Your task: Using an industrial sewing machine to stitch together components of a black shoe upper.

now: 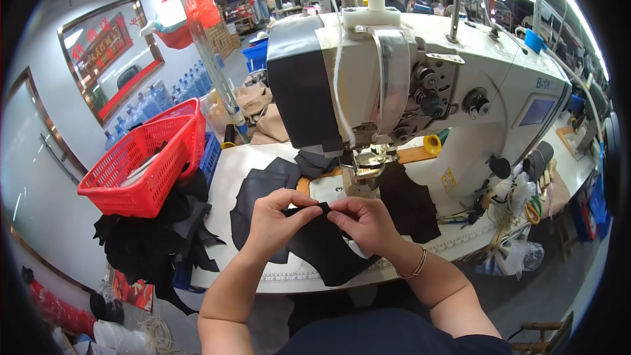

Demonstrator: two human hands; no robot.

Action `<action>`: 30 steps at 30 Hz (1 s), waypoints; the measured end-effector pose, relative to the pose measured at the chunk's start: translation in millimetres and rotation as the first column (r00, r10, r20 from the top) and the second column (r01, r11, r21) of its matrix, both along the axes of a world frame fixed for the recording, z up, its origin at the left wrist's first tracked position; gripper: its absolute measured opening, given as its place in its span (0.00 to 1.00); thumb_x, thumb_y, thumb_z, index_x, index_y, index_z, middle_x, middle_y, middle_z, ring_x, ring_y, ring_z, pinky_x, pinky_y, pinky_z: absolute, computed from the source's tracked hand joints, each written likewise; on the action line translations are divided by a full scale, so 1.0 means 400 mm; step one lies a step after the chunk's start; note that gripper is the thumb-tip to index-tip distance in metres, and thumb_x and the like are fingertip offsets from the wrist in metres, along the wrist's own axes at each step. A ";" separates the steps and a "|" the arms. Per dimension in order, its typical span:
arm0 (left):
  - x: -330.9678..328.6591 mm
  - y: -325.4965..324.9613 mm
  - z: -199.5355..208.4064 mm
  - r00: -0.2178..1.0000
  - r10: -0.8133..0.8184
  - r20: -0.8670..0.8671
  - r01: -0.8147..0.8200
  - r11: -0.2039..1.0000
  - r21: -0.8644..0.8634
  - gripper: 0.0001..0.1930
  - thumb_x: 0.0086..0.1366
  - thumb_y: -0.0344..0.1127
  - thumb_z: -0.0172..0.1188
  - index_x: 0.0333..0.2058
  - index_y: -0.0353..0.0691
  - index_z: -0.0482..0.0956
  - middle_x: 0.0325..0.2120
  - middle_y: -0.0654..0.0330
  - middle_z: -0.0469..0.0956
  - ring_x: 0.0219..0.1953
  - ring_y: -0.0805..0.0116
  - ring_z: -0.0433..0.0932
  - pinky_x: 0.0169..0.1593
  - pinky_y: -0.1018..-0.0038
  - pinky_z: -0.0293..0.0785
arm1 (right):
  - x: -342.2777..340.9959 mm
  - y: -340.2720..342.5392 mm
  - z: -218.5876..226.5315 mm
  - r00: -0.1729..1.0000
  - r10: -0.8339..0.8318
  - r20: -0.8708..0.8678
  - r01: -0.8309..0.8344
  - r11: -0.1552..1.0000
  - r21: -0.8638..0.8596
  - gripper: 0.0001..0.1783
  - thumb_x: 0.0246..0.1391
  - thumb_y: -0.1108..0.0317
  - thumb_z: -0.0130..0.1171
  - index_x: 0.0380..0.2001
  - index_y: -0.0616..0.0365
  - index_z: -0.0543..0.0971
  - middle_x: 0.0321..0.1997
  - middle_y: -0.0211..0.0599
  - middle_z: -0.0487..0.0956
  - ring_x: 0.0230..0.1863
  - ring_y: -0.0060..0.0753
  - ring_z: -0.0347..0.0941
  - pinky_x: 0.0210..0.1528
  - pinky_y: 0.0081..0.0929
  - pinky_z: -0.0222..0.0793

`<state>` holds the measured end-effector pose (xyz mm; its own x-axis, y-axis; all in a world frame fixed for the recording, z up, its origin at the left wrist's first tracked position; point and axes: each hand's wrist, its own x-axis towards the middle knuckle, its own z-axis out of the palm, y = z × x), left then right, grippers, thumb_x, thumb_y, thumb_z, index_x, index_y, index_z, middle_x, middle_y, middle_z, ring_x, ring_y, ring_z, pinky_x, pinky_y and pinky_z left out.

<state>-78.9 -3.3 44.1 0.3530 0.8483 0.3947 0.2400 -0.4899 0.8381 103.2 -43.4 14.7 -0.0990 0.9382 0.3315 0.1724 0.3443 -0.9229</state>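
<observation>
Both my hands pinch the top edge of a dark fabric piece (332,253), just in front of a white industrial sewing machine (420,79). My left hand (284,215) grips it between thumb and forefinger, and my right hand (363,223) does the same close beside it. The rest of the piece hangs down over the table's near edge. Behind my fingers is the metal presser foot (368,165), apart from the held edge. Flat dark cut pieces (253,200) lie left of my left hand, and another dark piece (409,204) lies right of the needle area.
On the left, a red plastic basket (141,171) stands above a heap of black scraps (154,243). The white table (217,250) has a ruler strip along its near edge. Scissors with orange and green handles (534,210) and small tools sit at the right. A yellow spool (432,144) stands under the machine arm.
</observation>
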 end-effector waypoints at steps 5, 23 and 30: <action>0.006 0.002 -0.012 0.999 0.020 -0.028 -0.019 1.000 0.016 0.07 0.47 0.31 0.66 0.26 0.38 0.80 0.24 0.62 0.78 0.31 0.72 0.75 0.37 0.78 0.68 | 0.002 -0.003 0.004 0.999 -0.033 0.013 0.033 0.999 0.020 0.08 0.48 0.72 0.59 0.32 0.64 0.77 0.21 0.27 0.77 0.24 0.11 0.69 0.27 0.13 0.66; 0.172 0.199 -0.065 0.948 -0.122 0.295 0.260 0.833 -0.489 0.11 0.51 0.29 0.59 0.33 0.28 0.77 0.27 0.58 0.77 0.28 0.75 0.74 0.32 0.80 0.70 | 0.136 0.049 -0.022 0.972 -0.068 -0.226 0.000 0.956 -0.292 0.11 0.49 0.64 0.59 0.28 0.62 0.79 0.18 0.24 0.73 0.18 0.11 0.65 0.19 0.10 0.62; 0.169 0.220 -0.053 0.961 -0.074 0.265 0.219 0.791 -0.572 0.17 0.49 0.22 0.56 0.41 0.34 0.73 0.35 0.59 0.77 0.37 0.71 0.75 0.44 0.77 0.69 | 0.133 0.063 -0.031 0.954 -0.054 -0.294 -0.032 0.959 -0.281 0.10 0.50 0.64 0.58 0.28 0.62 0.79 0.20 0.24 0.73 0.19 0.11 0.65 0.19 0.10 0.62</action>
